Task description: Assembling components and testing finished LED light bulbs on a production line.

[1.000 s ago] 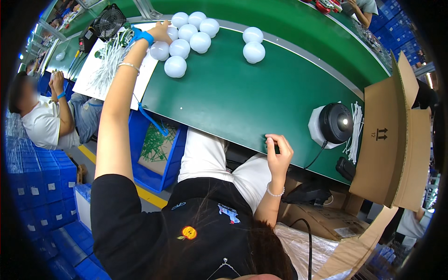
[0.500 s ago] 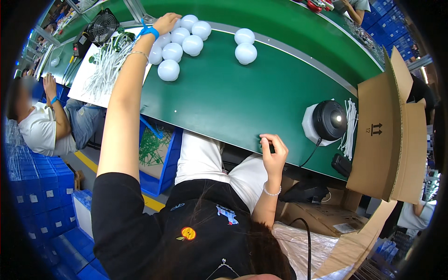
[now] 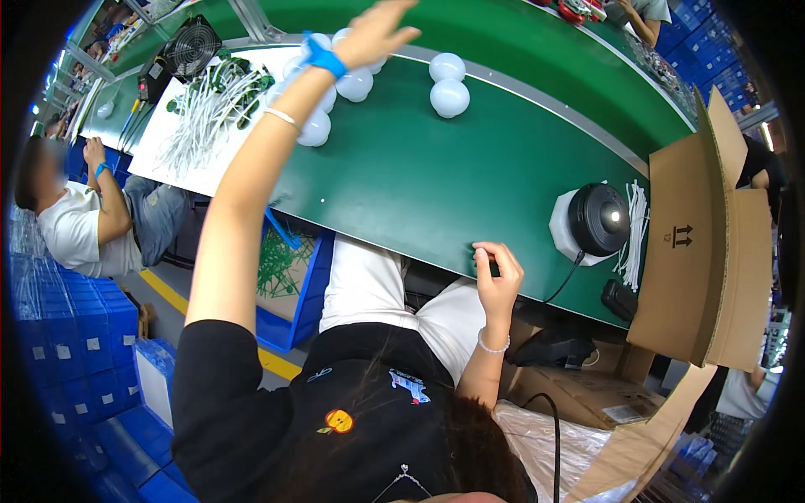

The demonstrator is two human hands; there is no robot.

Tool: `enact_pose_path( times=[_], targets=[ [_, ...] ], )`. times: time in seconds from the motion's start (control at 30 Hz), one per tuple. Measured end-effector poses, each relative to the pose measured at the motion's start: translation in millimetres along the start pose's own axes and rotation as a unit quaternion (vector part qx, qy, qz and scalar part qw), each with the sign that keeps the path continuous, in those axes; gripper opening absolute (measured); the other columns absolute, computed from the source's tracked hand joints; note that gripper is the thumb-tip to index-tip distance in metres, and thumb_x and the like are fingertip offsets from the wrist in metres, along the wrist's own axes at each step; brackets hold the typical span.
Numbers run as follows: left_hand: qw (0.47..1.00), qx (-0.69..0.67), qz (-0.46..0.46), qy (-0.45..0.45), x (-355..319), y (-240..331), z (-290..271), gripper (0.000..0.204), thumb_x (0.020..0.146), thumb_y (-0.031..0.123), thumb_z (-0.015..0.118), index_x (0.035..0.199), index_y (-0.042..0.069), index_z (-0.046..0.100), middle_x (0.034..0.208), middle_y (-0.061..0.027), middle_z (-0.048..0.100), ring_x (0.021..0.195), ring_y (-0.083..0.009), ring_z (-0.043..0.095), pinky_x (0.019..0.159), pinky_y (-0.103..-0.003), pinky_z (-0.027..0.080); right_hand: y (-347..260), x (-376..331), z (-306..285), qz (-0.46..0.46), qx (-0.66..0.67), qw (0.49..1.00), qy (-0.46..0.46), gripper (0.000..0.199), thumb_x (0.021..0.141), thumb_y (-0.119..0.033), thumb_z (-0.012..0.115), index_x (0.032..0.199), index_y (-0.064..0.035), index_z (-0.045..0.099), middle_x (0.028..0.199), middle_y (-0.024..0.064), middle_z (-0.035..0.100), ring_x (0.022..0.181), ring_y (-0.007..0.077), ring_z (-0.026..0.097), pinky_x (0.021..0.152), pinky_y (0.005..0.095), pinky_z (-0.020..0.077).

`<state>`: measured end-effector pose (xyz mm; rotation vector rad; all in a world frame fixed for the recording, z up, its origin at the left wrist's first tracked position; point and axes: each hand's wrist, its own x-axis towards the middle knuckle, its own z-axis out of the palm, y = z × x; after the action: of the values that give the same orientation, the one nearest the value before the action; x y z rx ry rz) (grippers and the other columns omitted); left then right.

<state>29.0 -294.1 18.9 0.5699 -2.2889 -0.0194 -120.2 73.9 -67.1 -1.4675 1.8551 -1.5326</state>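
Observation:
My left hand is stretched over the far left of the green table, fingers extended, nothing in them. It hangs above a cluster of smooth white globes, which the hand and blue-banded wrist partly cover. To the right of that cluster, two more white globes touch each other. Over the table's near edge is my right hand, fingers loosely bent and thumb apart, with no object visible in it. Farther right stands a round black device with a bright spot, on a white angular base.
White wires with green parts lie on a white sheet at the left. Thin white strips and a small black object lie beside an open cardboard box. A blue bin sits below the table edge. Another person sits left.
My left hand has moved right and away from me across the globe cluster, its fingers now stretched out. My right hand keeps its place. The view has shifted slightly.

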Motion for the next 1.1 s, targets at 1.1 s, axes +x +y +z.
enact_pose_path(
  times=[1.1],
  targets=[
    [0.976, 0.123, -0.002, -0.179, -120, 114, -28, 0.05, 0.061, 0.005, 0.063, 0.109, 0.008, 0.048, 0.106, -0.0137, 0.045, 0.094, -0.0313, 0.048, 0.076, -0.039, 0.045, -4, 0, 3, -0.036, -0.067, 0.997, -0.011, 0.001, 0.075, -0.004, 0.059, 0.076, -0.0041, 0.061, 0.064, 0.0052, 0.056, 0.056, 0.0171, 0.05, 0.058, 0.0282, 0.0385]
  ],
)
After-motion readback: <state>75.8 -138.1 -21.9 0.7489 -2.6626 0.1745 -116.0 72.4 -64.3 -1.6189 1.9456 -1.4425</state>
